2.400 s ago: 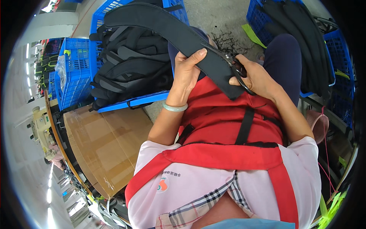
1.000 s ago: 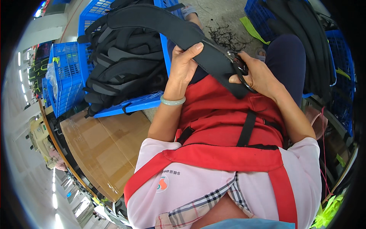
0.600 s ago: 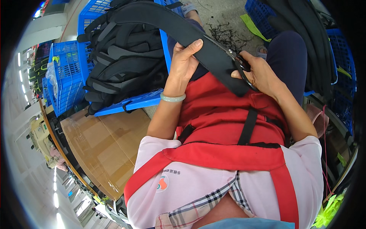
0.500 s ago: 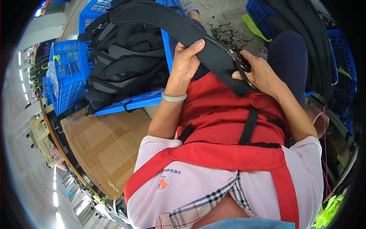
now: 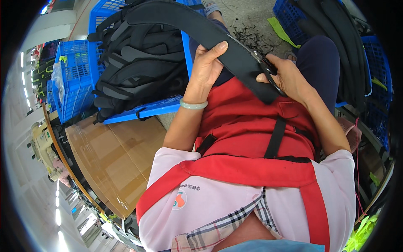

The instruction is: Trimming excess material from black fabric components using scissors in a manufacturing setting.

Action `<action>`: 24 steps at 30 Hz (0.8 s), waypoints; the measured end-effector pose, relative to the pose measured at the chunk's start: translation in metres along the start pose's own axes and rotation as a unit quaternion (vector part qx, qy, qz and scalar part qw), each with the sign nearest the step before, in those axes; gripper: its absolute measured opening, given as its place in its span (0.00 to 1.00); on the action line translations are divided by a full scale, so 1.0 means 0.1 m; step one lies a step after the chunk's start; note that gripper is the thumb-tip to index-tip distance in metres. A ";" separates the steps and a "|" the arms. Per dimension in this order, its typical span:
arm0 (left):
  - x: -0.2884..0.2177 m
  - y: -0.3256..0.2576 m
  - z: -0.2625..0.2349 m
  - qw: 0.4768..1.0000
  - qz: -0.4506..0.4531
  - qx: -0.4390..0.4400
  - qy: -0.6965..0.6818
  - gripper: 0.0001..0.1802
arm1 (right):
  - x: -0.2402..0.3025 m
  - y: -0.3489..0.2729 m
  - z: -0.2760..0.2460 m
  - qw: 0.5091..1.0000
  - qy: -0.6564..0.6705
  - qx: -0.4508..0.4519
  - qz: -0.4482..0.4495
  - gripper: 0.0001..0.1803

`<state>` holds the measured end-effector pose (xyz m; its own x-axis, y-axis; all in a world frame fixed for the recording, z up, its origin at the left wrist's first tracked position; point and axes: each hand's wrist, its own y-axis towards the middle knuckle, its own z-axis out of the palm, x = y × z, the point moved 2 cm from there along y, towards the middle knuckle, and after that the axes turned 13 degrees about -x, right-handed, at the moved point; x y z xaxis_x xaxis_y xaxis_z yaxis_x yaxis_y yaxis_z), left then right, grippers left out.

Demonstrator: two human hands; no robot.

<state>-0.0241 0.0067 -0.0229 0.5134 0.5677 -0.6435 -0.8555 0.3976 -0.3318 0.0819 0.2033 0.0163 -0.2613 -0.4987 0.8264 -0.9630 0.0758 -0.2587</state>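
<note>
Nearest the camera is a pink shirt crossed by a red apron (image 5: 247, 126) with a black strap (image 5: 275, 136) running down its front. Both forearms rise from there to a wide black padded band (image 5: 218, 35), which lies slantwise over the lap, its lower end resting against the apron and its upper end arching away over the crate to the left. The left hand (image 5: 208, 63) wears a pale green bangle (image 5: 193, 104) at the wrist and grasps the band from below, thumb laid up along its top face and fingers curled behind (they are hidden by the band). The right hand (image 5: 289, 77) is closed around black scissors (image 5: 270, 73), whose handles show at the band's lower edge; the blades lie against the band, and I cannot tell whether they are parted. Left of the knees sits a brown cardboard box (image 5: 115, 161). Beyond it a blue crate (image 5: 145, 110) holds a heap of black bags (image 5: 138, 63). A second blue crate (image 5: 380, 71) on the right holds more dark fabric. Farther off, black thread scraps (image 5: 252, 35) lie scattered on the grey floor beside a yellow-green strip (image 5: 282, 31).
</note>
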 end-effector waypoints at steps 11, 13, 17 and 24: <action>-0.02 0.00 0.00 1.000 -0.012 -0.013 -0.005 0.07 | 0.18 -0.08 -0.12 0.998 -0.039 0.015 -0.050 0.36; 0.00 0.01 -0.01 1.000 -0.020 -0.008 -0.007 0.07 | 0.09 -0.06 -0.06 0.998 -0.039 0.011 -0.047 0.36; 0.02 0.01 -0.03 1.000 -0.008 -0.006 0.000 0.06 | 0.06 -0.04 -0.03 0.997 -0.068 0.000 -0.032 0.36; 0.02 0.02 -0.14 0.999 -0.022 0.030 -0.016 0.11 | 0.09 -0.09 -0.04 0.994 -0.036 -0.008 -0.100 0.35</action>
<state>-0.0263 -0.0014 -0.0340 0.5533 0.5705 -0.6069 -0.8268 0.4645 -0.3172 0.0879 0.2014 0.0280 -0.0603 -0.5660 0.8222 -0.9963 -0.0169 -0.0847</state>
